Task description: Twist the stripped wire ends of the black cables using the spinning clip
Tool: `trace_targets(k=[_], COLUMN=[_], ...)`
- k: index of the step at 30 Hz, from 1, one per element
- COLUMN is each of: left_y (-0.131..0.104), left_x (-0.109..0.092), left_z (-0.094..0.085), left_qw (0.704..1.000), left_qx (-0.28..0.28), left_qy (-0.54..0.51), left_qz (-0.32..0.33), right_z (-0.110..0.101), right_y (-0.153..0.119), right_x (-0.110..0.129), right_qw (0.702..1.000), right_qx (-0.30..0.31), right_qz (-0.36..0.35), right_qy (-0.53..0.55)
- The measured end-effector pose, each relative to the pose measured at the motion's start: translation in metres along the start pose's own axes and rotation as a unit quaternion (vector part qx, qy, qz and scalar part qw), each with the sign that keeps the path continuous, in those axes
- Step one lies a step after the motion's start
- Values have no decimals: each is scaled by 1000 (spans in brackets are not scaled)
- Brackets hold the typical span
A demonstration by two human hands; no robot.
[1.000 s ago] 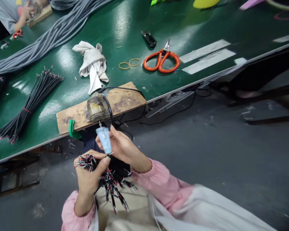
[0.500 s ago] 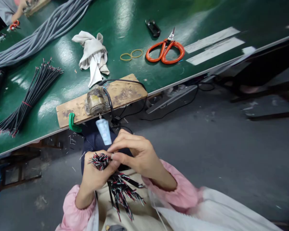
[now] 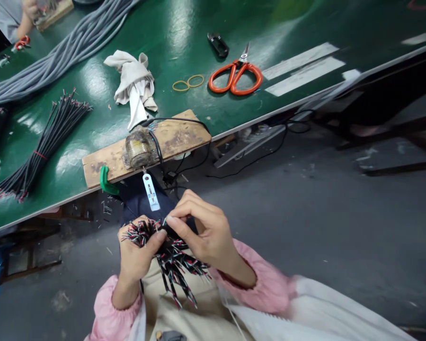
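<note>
My left hand [image 3: 137, 253] is wrapped round a bundle of thin black cables [image 3: 142, 233] with red, white and black wire ends fanning out at the top. Beside it, my right hand [image 3: 202, 229] pinches a single cable end between thumb and forefinger, next to my left thumb. More cable ends [image 3: 177, 274] hang below the hands over my lap. Just above the hands, a light blue flat piece [image 3: 151, 192] sticks out from the shaft of a small motor [image 3: 137, 148], which is fixed on a wooden board [image 3: 179, 137].
On the green table [image 3: 184, 106] lie orange-handled scissors [image 3: 246, 79], a black tool [image 3: 218, 46], rubber bands [image 3: 188, 83], a cloth [image 3: 135, 83], a tied cable bundle [image 3: 44, 144] and grey cables [image 3: 67, 52]. A green clamp [image 3: 108, 181] grips the board. Another person's hand [image 3: 30, 9] is top left.
The light blue piece has turned and now shows its slotted face. My right fingers now pinch a cable end, and the wire ends in my left hand are spread wider.
</note>
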State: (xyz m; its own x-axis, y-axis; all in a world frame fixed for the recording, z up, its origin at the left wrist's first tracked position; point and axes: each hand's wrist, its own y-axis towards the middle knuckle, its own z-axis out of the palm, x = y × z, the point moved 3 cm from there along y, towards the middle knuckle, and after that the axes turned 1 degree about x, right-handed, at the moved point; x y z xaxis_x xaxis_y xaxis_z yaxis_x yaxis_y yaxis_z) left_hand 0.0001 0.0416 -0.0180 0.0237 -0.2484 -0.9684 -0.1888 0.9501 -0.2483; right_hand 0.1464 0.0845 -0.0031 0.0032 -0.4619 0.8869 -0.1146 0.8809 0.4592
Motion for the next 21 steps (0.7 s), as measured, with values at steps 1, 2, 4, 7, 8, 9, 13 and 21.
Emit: trace_targets(k=[1,2,4,7,8,9,13,21], left_y=[-1,-2,-2,-3,-3,-3,-4,-4], left_x=[0,0,-1,-1,-1,0,3,-3], left_z=[0,0,0,-2,-3,-4,-6,-1], left_qw=[1000,1000,999,999,999,999,1000,1000], left_qx=[-12,-23,-38,-38,-29,-17,11,12], left_qy=[-5,-9,-10,-16,-19,-23,-16,1], left_qz=[3,8,18,24,23,22,20,-5], right_z=[1,2,5,7,6,6,5,7], right_y=[-1,-3,-6,-11,-11,-11,-5,-1], right_x=[-1,-2,-5,-14,-17,-20,-25,-25], right_qw=[1000,1000,999,995,993,991,988,990], right_qx=[0,2,15,32,33,33,60,71], right_qz=[5,11,26,65,81,93,88,23], right_qy=[5,10,24,63,78,91,115,124])
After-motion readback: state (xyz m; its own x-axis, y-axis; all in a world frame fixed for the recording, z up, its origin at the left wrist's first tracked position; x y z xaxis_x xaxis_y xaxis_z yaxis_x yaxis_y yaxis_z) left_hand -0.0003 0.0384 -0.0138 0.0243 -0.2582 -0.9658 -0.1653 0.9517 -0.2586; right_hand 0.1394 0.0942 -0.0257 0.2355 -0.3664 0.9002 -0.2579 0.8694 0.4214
